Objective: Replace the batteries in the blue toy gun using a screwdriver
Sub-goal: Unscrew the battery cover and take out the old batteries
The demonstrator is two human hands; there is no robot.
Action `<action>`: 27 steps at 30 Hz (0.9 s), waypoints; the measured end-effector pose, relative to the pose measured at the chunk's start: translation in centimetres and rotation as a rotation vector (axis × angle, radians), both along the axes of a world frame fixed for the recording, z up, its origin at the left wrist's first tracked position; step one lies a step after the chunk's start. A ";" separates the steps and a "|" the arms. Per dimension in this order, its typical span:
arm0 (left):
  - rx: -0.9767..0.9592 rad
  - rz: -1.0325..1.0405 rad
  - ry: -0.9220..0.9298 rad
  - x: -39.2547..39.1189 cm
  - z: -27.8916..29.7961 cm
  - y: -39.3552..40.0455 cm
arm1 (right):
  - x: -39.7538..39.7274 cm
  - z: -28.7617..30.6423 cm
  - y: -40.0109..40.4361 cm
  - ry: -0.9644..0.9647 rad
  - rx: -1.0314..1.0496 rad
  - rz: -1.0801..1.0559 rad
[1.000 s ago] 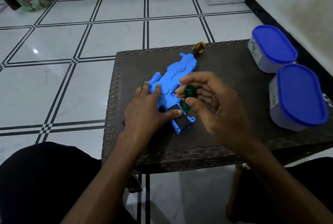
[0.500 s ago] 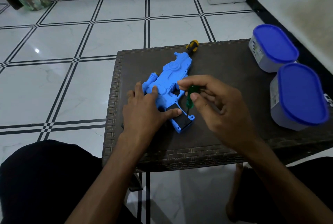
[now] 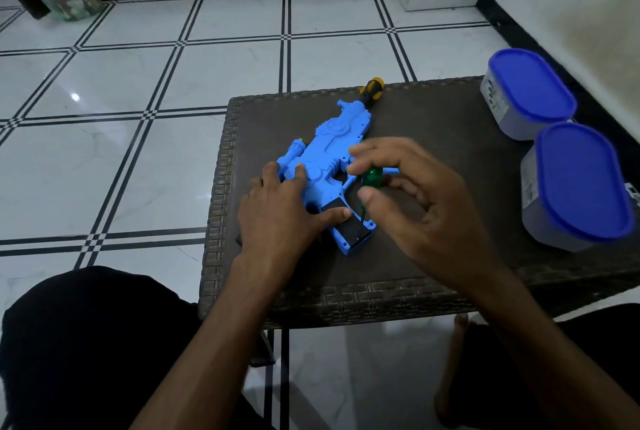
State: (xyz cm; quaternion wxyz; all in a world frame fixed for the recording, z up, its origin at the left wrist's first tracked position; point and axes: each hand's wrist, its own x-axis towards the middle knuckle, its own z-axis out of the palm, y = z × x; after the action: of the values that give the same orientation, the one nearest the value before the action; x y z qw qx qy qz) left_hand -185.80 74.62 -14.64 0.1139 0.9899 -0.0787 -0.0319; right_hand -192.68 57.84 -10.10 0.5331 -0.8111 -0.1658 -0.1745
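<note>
The left hand (image 3: 280,211) lies flat on the blue toy gun (image 3: 329,166), fingers spread, pinning it to the table (image 3: 450,187). Just right of it, the right hand (image 3: 422,208) pinches a green-handled screwdriver (image 3: 371,180), tip at the grip's black panel.

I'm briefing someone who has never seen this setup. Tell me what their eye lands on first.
The blue toy gun lies mid-table, pinned by the left hand. The right hand pinches a green-handled screwdriver, its tip down at the gun's dark handle panel. Two tubs with blue lids stand at the table's right edge.
</note>
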 end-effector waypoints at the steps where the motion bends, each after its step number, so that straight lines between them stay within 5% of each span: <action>1: 0.001 -0.001 0.005 0.1 0.1 0.0 | 0.1 0.0 0.0 -0.018 -0.019 -0.020; 9: 0.050 -0.026 -0.014 0.7 -0.4 -0.2 | 0.1 -0.1 -0.3 0.041 0.085 -0.025; 27: -0.040 -0.052 0.010 -0.2 -0.3 0.0 | 0.2 -0.1 -0.5 -0.025 -0.043 -0.005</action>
State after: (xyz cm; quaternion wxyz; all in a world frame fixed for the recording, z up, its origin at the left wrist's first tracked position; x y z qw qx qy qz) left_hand -185.97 74.67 -14.97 0.1334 0.9848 -0.1044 -0.0384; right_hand -192.53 57.34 -10.16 0.5131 -0.8204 -0.1740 -0.1826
